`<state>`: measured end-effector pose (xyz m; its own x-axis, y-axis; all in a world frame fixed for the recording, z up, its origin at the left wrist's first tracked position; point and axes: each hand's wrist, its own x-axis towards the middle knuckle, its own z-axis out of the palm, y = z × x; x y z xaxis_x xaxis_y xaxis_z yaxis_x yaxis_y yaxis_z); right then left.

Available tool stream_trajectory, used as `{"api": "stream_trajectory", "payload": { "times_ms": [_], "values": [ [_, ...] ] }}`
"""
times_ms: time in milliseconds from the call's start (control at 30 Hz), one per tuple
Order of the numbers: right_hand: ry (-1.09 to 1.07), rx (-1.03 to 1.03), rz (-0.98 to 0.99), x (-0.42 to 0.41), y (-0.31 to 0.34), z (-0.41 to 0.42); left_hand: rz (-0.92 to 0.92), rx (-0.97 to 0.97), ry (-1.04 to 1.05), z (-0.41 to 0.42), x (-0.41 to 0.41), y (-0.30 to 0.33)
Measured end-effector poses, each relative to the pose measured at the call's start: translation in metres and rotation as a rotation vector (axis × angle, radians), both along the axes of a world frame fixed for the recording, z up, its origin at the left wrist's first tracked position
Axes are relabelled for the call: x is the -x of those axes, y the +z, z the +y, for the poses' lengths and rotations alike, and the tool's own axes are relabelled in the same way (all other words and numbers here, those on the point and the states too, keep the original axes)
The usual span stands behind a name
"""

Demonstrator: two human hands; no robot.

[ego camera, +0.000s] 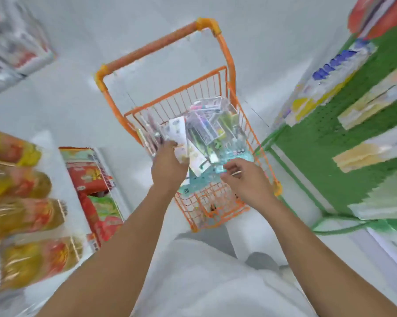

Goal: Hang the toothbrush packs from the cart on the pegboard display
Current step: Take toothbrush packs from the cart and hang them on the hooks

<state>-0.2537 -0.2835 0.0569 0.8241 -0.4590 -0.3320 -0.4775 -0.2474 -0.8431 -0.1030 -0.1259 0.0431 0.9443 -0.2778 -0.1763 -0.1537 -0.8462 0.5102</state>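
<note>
The toothbrush packs (206, 133) lie heaped in the orange cart (215, 209), centre of the aisle. The left hand (167, 165) curls its fingers around a white-backed pack (180, 138); the right hand (243, 177) pinches a blue pack (225, 168). The green pegboard (325, 138) stands right. Lifted carelessly, tangled packs could spill.
</note>
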Motion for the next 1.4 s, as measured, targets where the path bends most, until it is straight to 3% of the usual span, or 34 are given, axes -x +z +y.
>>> {"api": "stream_trajectory", "payload": {
  "times_ms": [67,267,533,633,733,867,1000,1233,1400],
  "values": [
    [0.052,0.016,0.044,-0.045,-0.009,0.024,-0.018,-0.004,0.075,0.026,-0.033,-0.007],
    [0.088,0.124,0.124,-0.146,-0.029,0.075,0.014,0.252,0.245,0.046,-0.069,-0.019],
    [0.155,0.251,0.250,-0.214,-0.042,0.096,-0.009,0.135,0.239,0.056,-0.085,-0.037],
    [0.144,0.306,0.201,-0.221,-0.033,0.094,-0.104,0.203,0.299,0.060,-0.093,-0.008],
    [0.012,0.294,0.009,-0.218,-0.001,0.082,-0.206,0.294,0.340,0.069,-0.107,0.030],
    [-0.210,0.181,-0.201,-0.182,0.056,0.053,-0.147,0.483,0.071,0.074,-0.123,0.076],
    [-0.476,-0.257,-0.333,-0.139,0.071,0.023,-0.012,0.567,-0.118,0.051,-0.122,0.092],
    [-0.789,-0.326,-0.007,-0.083,0.023,0.022,0.140,0.359,-0.529,-0.010,-0.064,0.059],
    [-0.705,-0.202,0.055,-0.037,-0.015,0.021,0.123,0.243,-0.574,-0.023,0.011,0.018]
  ]
}}
